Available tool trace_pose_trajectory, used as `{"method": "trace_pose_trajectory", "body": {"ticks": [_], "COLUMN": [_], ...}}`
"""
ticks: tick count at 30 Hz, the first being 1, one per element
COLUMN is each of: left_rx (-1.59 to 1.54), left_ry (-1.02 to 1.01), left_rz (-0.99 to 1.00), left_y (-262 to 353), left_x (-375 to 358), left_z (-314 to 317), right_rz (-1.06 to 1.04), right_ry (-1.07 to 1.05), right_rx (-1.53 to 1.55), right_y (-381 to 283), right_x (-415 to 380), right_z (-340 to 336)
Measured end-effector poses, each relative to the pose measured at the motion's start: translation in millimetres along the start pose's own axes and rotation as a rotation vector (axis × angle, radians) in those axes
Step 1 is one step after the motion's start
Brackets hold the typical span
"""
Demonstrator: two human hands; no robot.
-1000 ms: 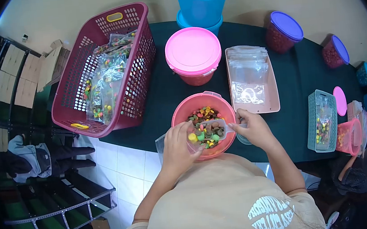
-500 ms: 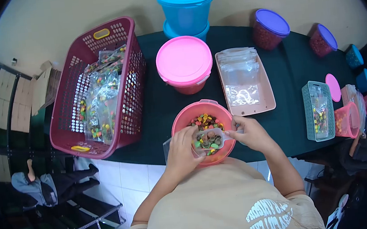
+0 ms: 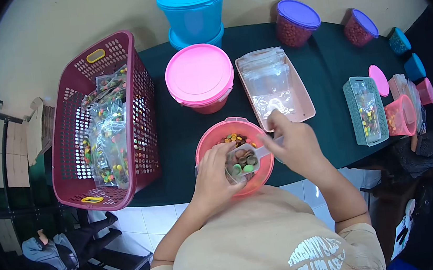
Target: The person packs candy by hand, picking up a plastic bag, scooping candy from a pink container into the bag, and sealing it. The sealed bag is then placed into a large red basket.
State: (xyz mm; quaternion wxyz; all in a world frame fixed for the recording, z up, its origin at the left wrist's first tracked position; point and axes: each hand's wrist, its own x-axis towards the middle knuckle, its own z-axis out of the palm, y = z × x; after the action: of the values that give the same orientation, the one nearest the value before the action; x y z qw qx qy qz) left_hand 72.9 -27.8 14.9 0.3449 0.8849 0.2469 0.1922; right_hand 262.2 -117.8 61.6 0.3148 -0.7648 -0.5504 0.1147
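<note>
A clear scoop (image 3: 245, 161) full of brown and green candies is over the pink tub (image 3: 208, 145), in which more colourful candies (image 3: 234, 139) lie. My left hand (image 3: 212, 175) is curled around the near-left side of the scoop, gripping a clear plastic bag (image 3: 234, 176) at its mouth. On the right, my right hand (image 3: 297, 145) is at the scoop's pale handle, which runs in under the thumb. Its thumb and index finger are spread apart, and the other fingers are partly hidden.
A maroon basket (image 3: 134, 128) of filled candy bags stands left. Behind the tub is a pink-lidded container (image 3: 200, 76), with stacked blue tubs (image 3: 194, 19) farther back. A pink tray (image 3: 306, 107) holds clear bags. Farther right are purple-lidded containers (image 3: 299, 15) and a green basket (image 3: 354, 115). People are nearby.
My right thumb and index finger have spread apart and risen from the scoop handle. The scoop has shifted slightly, its handle tilting up to the right. The camera view has moved a little.
</note>
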Motion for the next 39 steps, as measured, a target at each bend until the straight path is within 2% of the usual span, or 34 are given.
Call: {"method": "trace_pose_trajectory", "body": {"ticks": [1,5,7,11,13,17,19,23,25,26,28,29,32,33,36,37,39], "left_rx": [-0.003,-0.003,-0.007,-0.017,0.0,0.047,0.066,0.112,-0.121,-0.118,-0.258,-0.307,-0.353,-0.414,-0.453,-0.452,-0.376], "left_ry": [0.004,0.03,-0.023,0.013,0.017,0.088,0.106,0.165,0.13,0.136,0.017,0.024,-0.027,-0.053,-0.022,-0.021,-0.094], "left_rz": [0.001,-0.025,-0.052,-0.074,-0.109,-0.092,-0.109,-0.094,-0.164,-0.166,-0.273,-0.325,-0.23,-0.236,-0.198,-0.195,-0.217], "left_y": [0.6,0.4,3.9,7.0,11.3,14.9,19.1,25.8,30.6,35.6,48.9,51.4,48.3,46.8,52.2,51.2,47.7], "left_x": [0.1,-1.8,-4.9,-5.4,-4.9,-5.5,-5.4,-5.3,-2.6,-0.4,6.4,9.8,15.5,17.6,23.0,23.7,24.6], "left_z": [0.3,4.0,4.7,10.9,12.3,21.3,25.0,30.8,32.0,29.6,20.2,16.1,5.3,4.9,-6.1,-10.1,-18.8], "right_rz": [0.023,0.028,0.033,0.034,0.021,0.054,-0.045,-0.11,-0.252,-0.258,-0.451,-0.51,-0.549,-0.522,-0.49,-0.338,-0.312], "right_ry": [0.07,0.095,0.138,0.113,0.186,0.057,0.112,0.1,0.103,0.101,0.016,0.029,-0.081,-0.155,-0.051,-0.116,-0.041], "right_rx": [-0.023,0.081,-0.01,0.122,0.04,0.165,0.103,0.087,0.104,0.106,0.057,0.051,0.038,-0.008,0.145,0.151,0.169], "right_y": [0.1,5.8,10.2,15.0,20.1,21.8,25.5,27.0,21.8,17.1,5.2,1.3,-9.7,-16.8,-15.3,-23.2,-19.1], "right_x": [0.9,-1.1,-2.1,-2.0,0.5,1.7,6.7,11.9,15.6,17.0,20.8,23.8,28.8,29.9,44.0,45.9,51.4], "right_z": [-1.9,3.4,5.2,-0.1,-0.9,-7.1,-7.8,-6.6,-1.3,0.5,3.4,4.8,4.5,-3.0,-19.1,-36.1,-45.9]}}
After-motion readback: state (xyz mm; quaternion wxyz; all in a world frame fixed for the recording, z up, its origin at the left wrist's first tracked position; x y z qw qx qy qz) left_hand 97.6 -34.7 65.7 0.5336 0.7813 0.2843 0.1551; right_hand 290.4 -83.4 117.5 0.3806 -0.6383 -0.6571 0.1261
